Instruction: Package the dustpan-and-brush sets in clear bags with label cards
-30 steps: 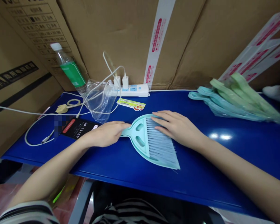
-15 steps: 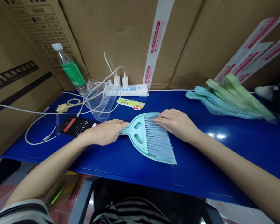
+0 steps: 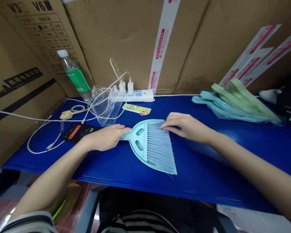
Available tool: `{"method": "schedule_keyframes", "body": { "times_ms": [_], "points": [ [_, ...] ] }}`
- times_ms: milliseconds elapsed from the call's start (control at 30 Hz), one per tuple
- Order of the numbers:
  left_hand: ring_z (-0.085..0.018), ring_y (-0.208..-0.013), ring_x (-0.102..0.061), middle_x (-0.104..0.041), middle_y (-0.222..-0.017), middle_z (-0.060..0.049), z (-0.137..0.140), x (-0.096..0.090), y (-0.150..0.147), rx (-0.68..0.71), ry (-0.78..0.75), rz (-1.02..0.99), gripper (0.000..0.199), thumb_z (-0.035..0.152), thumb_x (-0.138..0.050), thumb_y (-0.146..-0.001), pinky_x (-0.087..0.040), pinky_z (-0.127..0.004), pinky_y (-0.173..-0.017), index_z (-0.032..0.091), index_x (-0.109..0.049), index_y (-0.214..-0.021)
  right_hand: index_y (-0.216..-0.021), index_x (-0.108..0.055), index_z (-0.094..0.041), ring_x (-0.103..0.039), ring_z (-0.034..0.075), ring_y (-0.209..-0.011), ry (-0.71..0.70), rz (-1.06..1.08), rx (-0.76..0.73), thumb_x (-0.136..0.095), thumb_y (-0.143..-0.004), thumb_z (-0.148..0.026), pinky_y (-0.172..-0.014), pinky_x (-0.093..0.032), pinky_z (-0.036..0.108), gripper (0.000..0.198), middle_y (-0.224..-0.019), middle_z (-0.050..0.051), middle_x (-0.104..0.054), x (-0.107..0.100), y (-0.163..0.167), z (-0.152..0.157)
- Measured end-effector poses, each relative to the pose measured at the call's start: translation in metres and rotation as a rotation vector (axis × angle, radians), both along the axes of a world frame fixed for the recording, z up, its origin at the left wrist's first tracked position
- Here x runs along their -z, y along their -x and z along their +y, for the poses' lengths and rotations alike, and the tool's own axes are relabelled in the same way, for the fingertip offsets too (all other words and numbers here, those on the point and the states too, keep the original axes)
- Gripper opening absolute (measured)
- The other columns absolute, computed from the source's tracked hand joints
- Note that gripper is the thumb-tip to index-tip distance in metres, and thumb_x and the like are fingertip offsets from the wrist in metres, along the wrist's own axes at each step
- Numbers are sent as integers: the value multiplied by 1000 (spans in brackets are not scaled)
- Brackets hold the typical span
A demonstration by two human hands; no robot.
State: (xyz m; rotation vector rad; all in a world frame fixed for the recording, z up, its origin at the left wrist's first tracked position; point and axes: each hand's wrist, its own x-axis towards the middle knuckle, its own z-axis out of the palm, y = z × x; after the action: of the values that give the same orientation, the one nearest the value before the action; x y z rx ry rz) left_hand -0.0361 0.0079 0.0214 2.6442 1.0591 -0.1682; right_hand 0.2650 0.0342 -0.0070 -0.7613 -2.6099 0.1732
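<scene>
A light-blue hand brush [image 3: 138,142] with pale grey-blue bristles lies nested in a matching dustpan [image 3: 145,162] on the blue table. My left hand [image 3: 109,137] is wrapped round their handles, whose ends are hidden under it. At the far right corner of the bristles, my right hand [image 3: 184,126] has its fingertips drawn together in a pinch on the bristle tips. A few loose bristles stick out past the pan's near corner.
Beyond my hands lie a power strip [image 3: 145,95] with white chargers, a clear plastic bag [image 3: 106,111] and a printed card [image 3: 137,109]. A phone [image 3: 79,132] and cables are at left, near a leaning bottle [image 3: 77,79]. Bagged blue and green brush sets [image 3: 235,103] lie right. Cardboard [image 3: 121,38] stands behind.
The brush and dustpan have shifted slightly left and toward me with my left hand. My right hand's fingers look more bunched at the bristle corner. The view has tilted a little.
</scene>
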Motion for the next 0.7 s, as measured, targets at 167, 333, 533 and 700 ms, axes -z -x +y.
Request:
{"method": "schedule_keyframes", "body": {
  "times_ms": [167, 333, 533, 700],
  "points": [
    [-22, -113, -58, -63, -124, -10, 0, 0, 3, -3, 20, -5, 54, 0, -32, -84, -45, -36, -99, 17, -52, -131, -79, -69, -23, -64, 17, -70, 184, -27, -17, -48, -89, -27, -64, -50, 31, 24, -75, 4, -71, -14, -2, 8],
    [-22, -114, -57, -62, -128, -8, 1, 3, 7, -4, 25, -21, 55, 0, -32, -85, -44, -36, -99, 20, -51, -132, -75, -65, -23, -64, 16, -64, 329, -117, -26, -50, -84, -28, -60, -50, 29, 19, -71, 0, -70, -34, 1, 27],
    [-22, -112, -58, -63, -125, -9, 1, 2, 5, -2, 22, -15, 55, -2, -32, -82, -45, -36, -98, 18, -53, -129, -93, -70, -18, -65, 18, -72, 125, -150, 173, -51, -80, -17, -66, -51, 31, 23, -82, 5, -72, -20, 21, 61],
    [-22, -112, -58, -64, -123, -8, 1, 3, 4, 8, -7, -9, 53, -1, -33, -83, -45, -36, -100, 19, -53, -129, -105, -72, -19, -64, 25, -97, -81, -139, 120, -57, -86, -19, -81, -51, 39, 24, -101, 10, -71, 1, 39, 71]
  ]
}}
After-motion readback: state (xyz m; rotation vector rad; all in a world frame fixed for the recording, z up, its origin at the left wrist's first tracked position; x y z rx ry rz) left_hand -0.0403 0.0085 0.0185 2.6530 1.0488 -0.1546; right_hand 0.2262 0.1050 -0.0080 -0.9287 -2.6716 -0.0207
